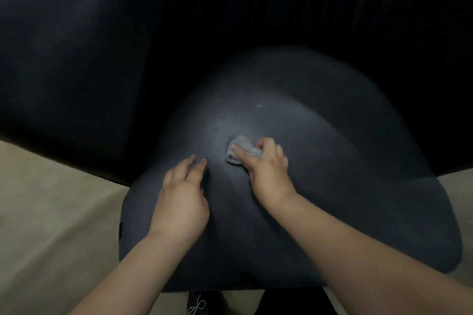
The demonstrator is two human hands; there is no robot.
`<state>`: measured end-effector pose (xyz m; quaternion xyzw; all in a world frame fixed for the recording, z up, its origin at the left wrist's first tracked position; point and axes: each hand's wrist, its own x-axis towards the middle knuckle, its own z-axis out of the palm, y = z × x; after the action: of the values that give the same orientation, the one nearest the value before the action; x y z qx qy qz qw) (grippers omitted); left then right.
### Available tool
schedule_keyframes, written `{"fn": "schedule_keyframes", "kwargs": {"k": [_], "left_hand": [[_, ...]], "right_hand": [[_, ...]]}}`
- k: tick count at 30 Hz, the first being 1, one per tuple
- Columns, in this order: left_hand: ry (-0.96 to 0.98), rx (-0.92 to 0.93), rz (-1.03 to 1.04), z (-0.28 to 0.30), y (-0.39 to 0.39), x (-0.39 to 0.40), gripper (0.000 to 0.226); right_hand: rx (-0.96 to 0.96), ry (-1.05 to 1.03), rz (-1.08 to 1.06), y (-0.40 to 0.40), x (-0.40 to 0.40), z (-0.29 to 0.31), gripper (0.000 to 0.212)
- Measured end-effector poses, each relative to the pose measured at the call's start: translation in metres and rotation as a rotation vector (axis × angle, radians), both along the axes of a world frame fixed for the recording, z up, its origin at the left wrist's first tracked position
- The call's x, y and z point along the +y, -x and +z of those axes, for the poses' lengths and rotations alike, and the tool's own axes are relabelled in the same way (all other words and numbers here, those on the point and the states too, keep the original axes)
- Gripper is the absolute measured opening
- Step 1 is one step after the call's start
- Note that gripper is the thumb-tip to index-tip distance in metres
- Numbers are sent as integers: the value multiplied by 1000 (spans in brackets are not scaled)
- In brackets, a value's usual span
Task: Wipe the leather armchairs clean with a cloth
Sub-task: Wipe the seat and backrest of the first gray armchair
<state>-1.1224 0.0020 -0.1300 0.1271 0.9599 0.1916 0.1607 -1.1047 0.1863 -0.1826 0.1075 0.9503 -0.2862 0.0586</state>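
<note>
right hand (266,171) bunching a grey cloth (243,152) on the dark armchair (332,161), left hand (183,197) flat beside it

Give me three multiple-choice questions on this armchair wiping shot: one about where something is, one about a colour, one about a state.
1. Where is the cloth?
A. On the floor
B. On the dark seat cushion, under the right hand
C. Draped over the left forearm

2. What colour is the cloth?
A. Red
B. Bright yellow
C. Light grey

3. How is the left hand?
A. Resting open on the cushion
B. Gripping the cloth
C. Out of view

Answers: 1 B, the right hand holds the cloth against the cushion. 2 C, it shows pale grey on the dark leather. 3 A, its fingers lie straight on the leather and hold nothing.
</note>
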Motion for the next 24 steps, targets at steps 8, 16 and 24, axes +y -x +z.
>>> {"fn": "schedule_keyframes", "kwargs": {"k": [8,16,24], "left_hand": [[-31,16,50,-5,25,71,58],[-8,8,175,0,52,110,59],[43,-13,280,-14,70,102,58]], "right_hand": [[80,68,-230,70,102,-6,37],[27,99,5,93,73,-7,51],[41,105,-211,130,132,-18,36]]}}
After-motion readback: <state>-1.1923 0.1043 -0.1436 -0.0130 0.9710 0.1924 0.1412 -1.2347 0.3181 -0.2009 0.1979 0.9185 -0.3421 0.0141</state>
